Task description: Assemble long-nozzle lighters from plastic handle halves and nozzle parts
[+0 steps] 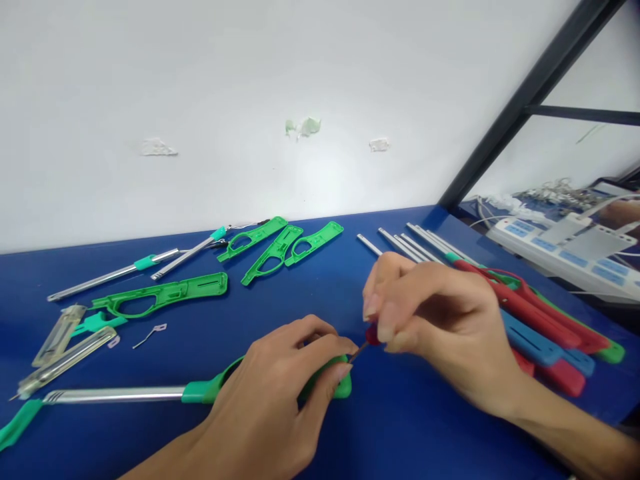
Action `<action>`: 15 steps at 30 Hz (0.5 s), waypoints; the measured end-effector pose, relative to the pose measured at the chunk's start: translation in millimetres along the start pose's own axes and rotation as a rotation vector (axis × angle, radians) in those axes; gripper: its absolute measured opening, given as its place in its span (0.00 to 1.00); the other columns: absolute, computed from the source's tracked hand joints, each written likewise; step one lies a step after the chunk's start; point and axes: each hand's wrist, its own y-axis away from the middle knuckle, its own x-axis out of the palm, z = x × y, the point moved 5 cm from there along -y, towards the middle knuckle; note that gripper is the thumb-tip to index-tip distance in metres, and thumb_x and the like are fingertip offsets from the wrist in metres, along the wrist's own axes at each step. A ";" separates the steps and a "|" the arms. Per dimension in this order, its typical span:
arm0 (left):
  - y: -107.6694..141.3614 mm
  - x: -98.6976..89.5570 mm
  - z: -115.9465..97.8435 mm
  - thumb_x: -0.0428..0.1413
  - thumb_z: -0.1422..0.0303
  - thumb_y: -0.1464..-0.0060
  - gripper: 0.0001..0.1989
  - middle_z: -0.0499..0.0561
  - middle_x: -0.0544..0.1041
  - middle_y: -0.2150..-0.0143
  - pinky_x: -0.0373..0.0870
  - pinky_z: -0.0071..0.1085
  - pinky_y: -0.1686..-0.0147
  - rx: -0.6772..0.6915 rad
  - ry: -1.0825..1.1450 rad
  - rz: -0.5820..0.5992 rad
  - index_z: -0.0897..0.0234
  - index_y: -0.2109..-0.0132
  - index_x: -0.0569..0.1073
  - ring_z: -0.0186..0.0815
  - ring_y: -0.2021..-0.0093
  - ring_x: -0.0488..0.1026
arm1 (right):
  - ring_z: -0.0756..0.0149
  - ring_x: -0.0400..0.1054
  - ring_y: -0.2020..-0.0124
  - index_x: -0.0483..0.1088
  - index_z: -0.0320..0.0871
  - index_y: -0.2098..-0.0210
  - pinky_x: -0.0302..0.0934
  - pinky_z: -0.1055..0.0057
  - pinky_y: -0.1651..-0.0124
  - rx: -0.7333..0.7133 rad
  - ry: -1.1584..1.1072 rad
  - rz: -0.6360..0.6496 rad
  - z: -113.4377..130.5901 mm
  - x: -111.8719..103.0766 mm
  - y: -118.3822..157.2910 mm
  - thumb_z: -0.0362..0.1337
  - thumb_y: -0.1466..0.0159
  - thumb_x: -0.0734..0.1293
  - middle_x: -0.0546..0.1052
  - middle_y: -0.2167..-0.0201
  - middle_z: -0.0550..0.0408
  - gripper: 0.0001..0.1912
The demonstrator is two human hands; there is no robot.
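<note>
My left hand (280, 393) is closed round the green handle of a long-necked gas lighter (115, 395), which lies on the blue table with its metal tube pointing left. In my right hand (440, 320) is a small screwdriver (371, 335), its red handle pinched between thumb and fingers. The thin shaft slants down to the green handle's right end, beside my left thumb and index finger. Its exact tip is hidden there. Most of the lighter's handle is covered by my left hand.
Open green handle shells (175, 293) and metal tubes (95, 283) lie further back. Clear fuel tanks (67, 360) and a small metal part (149, 335) are at left. Red, blue and green lighters (535, 307) are piled at right, near a white power strip (565, 257) and black frame (500, 127).
</note>
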 end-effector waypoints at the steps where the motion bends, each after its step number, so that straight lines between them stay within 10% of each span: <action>1: -0.2 0.3 -0.2 0.52 0.70 0.28 0.11 0.41 0.79 0.53 0.73 0.28 0.62 0.000 0.004 0.007 0.48 0.48 0.76 0.30 0.60 0.78 | 0.70 0.71 0.63 0.84 0.53 0.58 0.68 0.71 0.58 -0.012 0.015 -0.016 -0.7 -0.6 0.4 0.33 0.32 0.77 0.82 0.67 0.64 0.07; 9: -0.7 0.1 -4.2 0.52 0.72 0.28 0.11 0.43 0.79 0.57 0.71 0.29 0.60 0.013 0.005 -0.006 0.53 0.54 0.77 0.31 0.59 0.78 | 0.66 0.75 0.53 0.79 0.51 0.40 0.71 0.70 0.54 0.121 -0.022 0.210 3.1 4.2 1.1 0.43 0.21 0.63 0.83 0.53 0.55 0.17; 15: 0.2 0.9 -5.7 0.50 0.72 0.28 0.11 0.45 0.80 0.56 0.70 0.30 0.64 0.030 -0.016 -0.016 0.55 0.56 0.76 0.33 0.59 0.78 | 0.64 0.76 0.57 0.84 0.54 0.52 0.72 0.65 0.54 0.091 -0.135 0.158 1.2 5.9 -1.0 0.34 0.28 0.73 0.85 0.59 0.58 0.09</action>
